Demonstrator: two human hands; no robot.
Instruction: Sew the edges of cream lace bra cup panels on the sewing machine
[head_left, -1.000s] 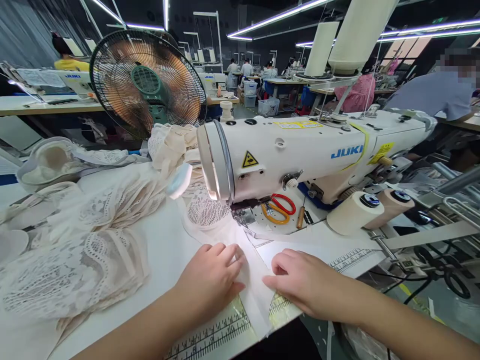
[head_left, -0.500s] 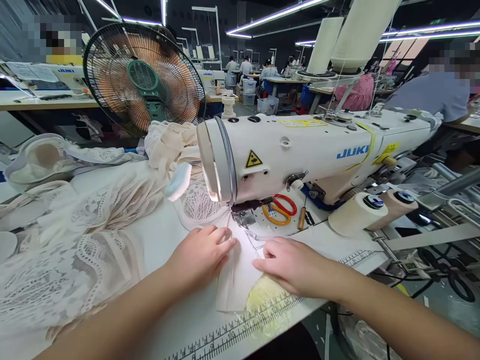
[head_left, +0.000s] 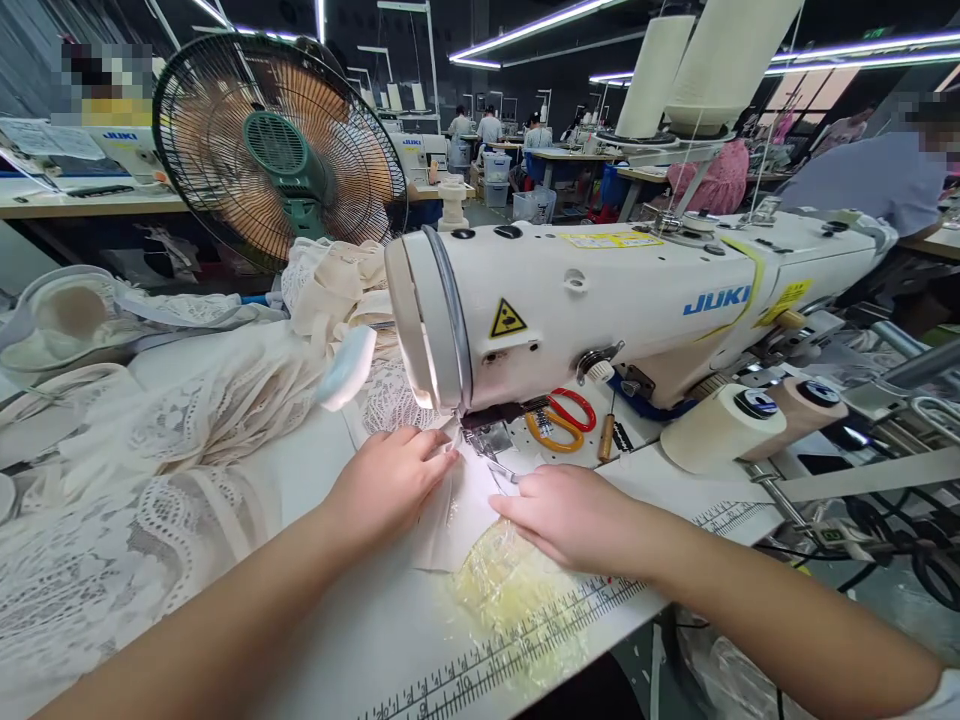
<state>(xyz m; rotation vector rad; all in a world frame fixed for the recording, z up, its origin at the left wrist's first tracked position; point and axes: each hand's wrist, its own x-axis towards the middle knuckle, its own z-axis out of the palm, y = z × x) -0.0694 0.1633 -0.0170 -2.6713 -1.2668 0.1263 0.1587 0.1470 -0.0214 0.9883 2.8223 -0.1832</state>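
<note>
Both hands (head_left: 480, 495) pushed fabric (head_left: 457, 510) toward needle.

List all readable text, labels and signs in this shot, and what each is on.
"JUKI": blue, on the sewing machine arm.
"JUKI": on the far machine, small.
"19": on the ruler tape at the table edge.
Warning triangle: symbol only.
Yellow labels: print too small.

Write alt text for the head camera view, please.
Two bare hands, left hand and right hand, press pale fabric flat by the presser foot of a white sewing machine. Lace pieces lie left; a fan stands behind.
</note>
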